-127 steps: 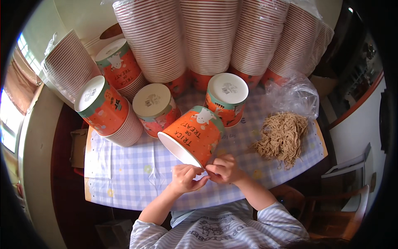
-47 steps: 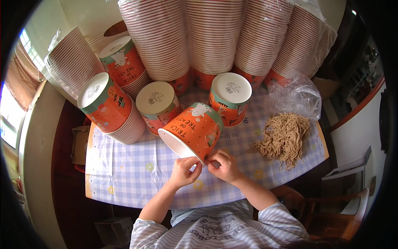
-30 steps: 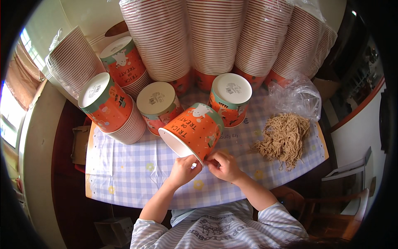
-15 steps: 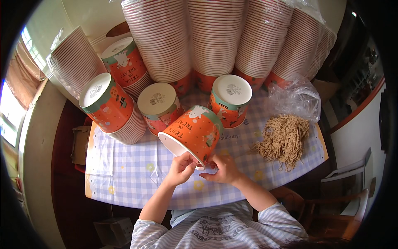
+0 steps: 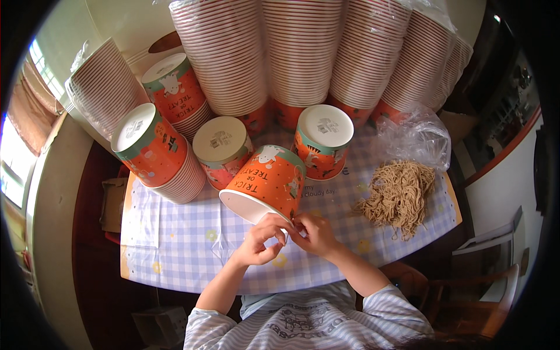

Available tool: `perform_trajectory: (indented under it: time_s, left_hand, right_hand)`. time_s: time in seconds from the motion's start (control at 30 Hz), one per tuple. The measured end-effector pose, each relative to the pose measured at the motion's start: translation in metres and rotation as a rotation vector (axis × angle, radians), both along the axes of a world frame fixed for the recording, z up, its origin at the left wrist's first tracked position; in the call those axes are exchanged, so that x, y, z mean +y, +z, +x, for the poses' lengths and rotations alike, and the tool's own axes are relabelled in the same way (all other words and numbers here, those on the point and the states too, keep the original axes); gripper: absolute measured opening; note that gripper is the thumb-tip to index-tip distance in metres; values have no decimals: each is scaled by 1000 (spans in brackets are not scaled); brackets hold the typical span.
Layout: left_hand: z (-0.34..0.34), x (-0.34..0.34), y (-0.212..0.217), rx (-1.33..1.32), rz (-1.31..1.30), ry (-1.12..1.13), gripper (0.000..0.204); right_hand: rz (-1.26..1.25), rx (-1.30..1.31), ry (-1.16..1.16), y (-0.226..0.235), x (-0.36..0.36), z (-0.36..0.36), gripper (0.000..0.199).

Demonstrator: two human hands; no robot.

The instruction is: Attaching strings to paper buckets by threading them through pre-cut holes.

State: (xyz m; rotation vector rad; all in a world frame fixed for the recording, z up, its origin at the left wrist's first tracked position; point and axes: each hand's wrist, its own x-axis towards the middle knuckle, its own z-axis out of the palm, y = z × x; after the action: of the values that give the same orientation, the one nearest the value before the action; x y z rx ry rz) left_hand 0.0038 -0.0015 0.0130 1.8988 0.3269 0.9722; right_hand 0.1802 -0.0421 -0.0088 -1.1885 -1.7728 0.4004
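Note:
An orange paper bucket (image 5: pixel 265 181) with a green band and cartoon print lies tilted in front of me, its white-rimmed mouth turned toward me and to the left. My left hand (image 5: pixel 262 240) has its fingers hooked over the near part of the rim, partly inside, with the thumb bent below. Against the outside of the same rim, my right hand (image 5: pixel 315 236) pinches close by, its fingertips meeting the left ones. Anything small between the fingertips is too hidden to make out.
Upside-down buckets stand behind: one at right (image 5: pixel 325 143), one at centre left (image 5: pixel 221 149), and nested ones (image 5: pixel 154 151) at far left. Tall stacks of buckets (image 5: pixel 303 52) line the back. A tan string bundle (image 5: pixel 399 198) and clear plastic bag (image 5: pixel 417 137) lie right on the checked tablecloth (image 5: pixel 186 251).
The bucket has shifted slightly left and turned a little. My right hand has closed in on the rim, and my left fingers have moved right along it toward the right hand.

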Motion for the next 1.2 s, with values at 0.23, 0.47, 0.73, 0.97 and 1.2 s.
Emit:
perform_trajectory:
  time_s: [0.23,0.47,0.73,0.97,1.2]
  left_hand:
    - [2,-4,-2,10,2,-9,8]
    - [6,-7,0,27,37,88,16]
    - [4,-10,0,-71,78,58,19]
    - [4,-14,0,-95,28,16,18]
    - [8,-17,1,-45,-21,92,16]
  right_hand:
    - [-16,-26,-32,1,0,2,19]
    - [47,-59,67,2,0,2,20]
    - [100,-59,87,4,1,2,20]
    - [85,-117,59,-3,1,2,18]
    - [89,-132,18,-4,1,3,19]
